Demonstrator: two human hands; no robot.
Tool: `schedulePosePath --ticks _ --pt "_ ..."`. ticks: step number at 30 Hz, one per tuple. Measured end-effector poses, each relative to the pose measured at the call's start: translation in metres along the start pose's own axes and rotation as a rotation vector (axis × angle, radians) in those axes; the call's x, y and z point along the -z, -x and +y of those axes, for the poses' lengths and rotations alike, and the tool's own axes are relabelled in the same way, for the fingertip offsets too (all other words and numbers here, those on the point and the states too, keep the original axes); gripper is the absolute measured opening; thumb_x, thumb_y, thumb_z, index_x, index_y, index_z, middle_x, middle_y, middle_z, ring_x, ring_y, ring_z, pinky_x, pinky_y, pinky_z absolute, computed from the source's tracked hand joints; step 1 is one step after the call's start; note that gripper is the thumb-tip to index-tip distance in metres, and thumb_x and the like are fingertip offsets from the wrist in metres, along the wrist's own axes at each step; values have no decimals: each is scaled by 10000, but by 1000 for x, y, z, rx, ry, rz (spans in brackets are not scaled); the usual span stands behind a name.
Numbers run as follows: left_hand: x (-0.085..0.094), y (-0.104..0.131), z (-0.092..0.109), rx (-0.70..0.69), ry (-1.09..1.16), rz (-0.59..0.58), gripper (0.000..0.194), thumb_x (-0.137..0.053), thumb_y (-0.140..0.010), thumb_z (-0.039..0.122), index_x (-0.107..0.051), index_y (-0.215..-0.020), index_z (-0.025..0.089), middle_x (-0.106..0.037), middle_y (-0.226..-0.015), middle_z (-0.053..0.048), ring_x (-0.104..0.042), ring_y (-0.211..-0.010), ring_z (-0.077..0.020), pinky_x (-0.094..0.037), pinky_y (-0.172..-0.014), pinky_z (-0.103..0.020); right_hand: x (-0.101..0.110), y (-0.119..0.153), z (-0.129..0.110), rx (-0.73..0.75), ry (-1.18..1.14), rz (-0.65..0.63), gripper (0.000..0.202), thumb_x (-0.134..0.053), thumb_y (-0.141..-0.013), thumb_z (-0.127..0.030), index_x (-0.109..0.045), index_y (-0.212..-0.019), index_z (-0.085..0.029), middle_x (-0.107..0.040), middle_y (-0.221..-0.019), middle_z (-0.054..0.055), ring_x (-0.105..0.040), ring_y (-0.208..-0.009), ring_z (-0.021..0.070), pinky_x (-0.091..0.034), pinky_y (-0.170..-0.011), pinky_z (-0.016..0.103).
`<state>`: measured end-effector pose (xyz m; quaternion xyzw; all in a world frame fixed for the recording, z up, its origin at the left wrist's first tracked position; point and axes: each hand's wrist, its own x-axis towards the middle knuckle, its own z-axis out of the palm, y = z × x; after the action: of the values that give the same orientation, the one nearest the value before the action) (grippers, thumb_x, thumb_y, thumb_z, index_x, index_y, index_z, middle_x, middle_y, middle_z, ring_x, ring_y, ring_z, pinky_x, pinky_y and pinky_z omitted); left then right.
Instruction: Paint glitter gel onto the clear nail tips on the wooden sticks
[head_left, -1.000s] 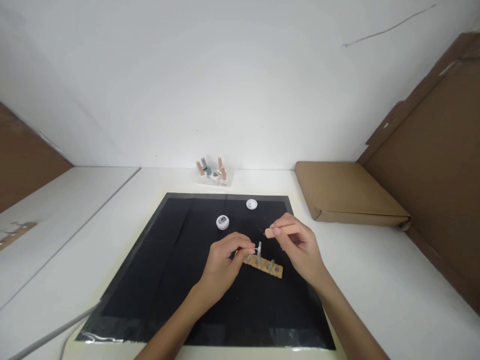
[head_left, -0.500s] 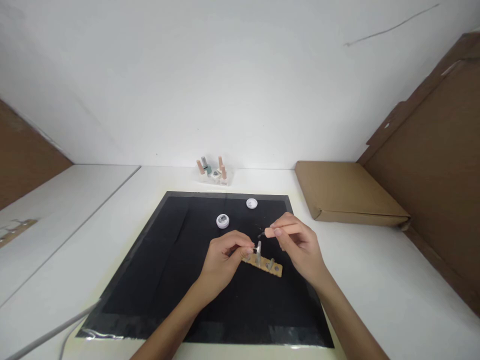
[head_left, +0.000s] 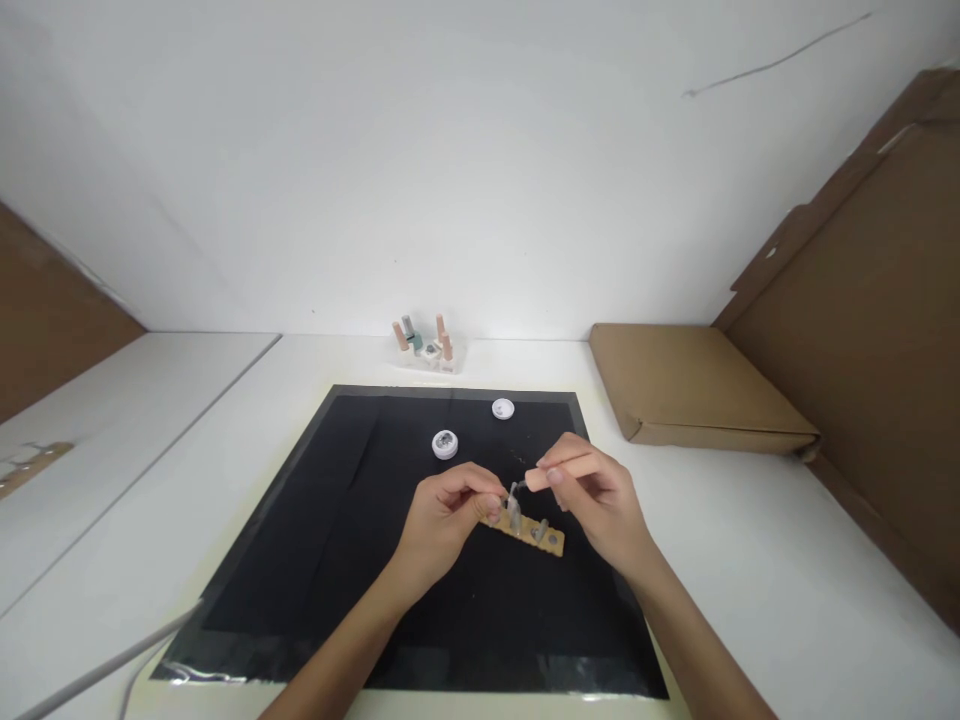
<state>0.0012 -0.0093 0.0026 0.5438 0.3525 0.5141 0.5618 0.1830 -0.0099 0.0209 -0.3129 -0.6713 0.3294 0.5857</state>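
Observation:
My right hand (head_left: pixel 592 490) pinches a peach-coloured handle (head_left: pixel 537 479) whose thin dark tip points left. That tip meets the top of a small clear piece (head_left: pixel 514 492) standing over a yellowish wavy-edged strip (head_left: pixel 553 545). Fingers of my left hand (head_left: pixel 450 515) are pinched together beside this piece, on a small thin item too small to make out. Other small greyish pieces (head_left: pixel 542 530) sit on the strip. Beyond my hands, a round white pot (head_left: pixel 445 445) holds silvery bits, and a white lid (head_left: pixel 503 409) lies farther back on the black mat (head_left: pixel 300 540).
A clear holder (head_left: pixel 427 362) with several small bottles stands near the wall. At the right lies a flat cardboard box (head_left: pixel 697 385), beside a tall cardboard panel (head_left: pixel 870 300). Another strip (head_left: pixel 34 468) with small items is at the far left, above a grey cable (head_left: pixel 112 662).
My right hand has shifted slightly left and down, bringing the dark tip onto the clear piece. The left hand has barely moved.

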Motion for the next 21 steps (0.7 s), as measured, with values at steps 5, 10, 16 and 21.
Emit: schedulePosePath --ticks 5,10,16,21 --pt "0 1 0 37 42 2 199 -766 -697 311 -704 -672 123 -642 -665 -28 -576 -533 -106 -491 -523 -235 2 2 1 -7 -33 96 168 -562 -916 -267 -666 -785 -246 -670 -802 29 -591 -621 143 -453 -504 289" --pt "0 0 1 61 85 -9 189 -769 -699 298 -705 -661 124 -634 -646 -18 -568 -528 -96 -481 -530 -226 2 1 -6 71 -73 -53 189 -581 -905 -259 -657 -733 -239 -680 -726 22 -611 -649 159 -487 -577 320" --pt "-1 0 2 92 128 -27 134 -779 -691 246 -721 -660 130 -643 -666 -15 -572 -529 -85 -476 -530 -211 0 2 -4 41 -10 -46 162 -585 -899 -236 -667 -760 -249 -684 -775 19 -600 -649 150 -465 -540 290" --pt "0 0 1 94 165 -24 145 -791 -679 257 -723 -656 131 -647 -659 -11 -565 -526 -79 -469 -533 -207 0 4 2 10 2 65 164 -565 -912 -212 -661 -788 -258 -676 -820 20 -604 -669 148 -460 -531 287"
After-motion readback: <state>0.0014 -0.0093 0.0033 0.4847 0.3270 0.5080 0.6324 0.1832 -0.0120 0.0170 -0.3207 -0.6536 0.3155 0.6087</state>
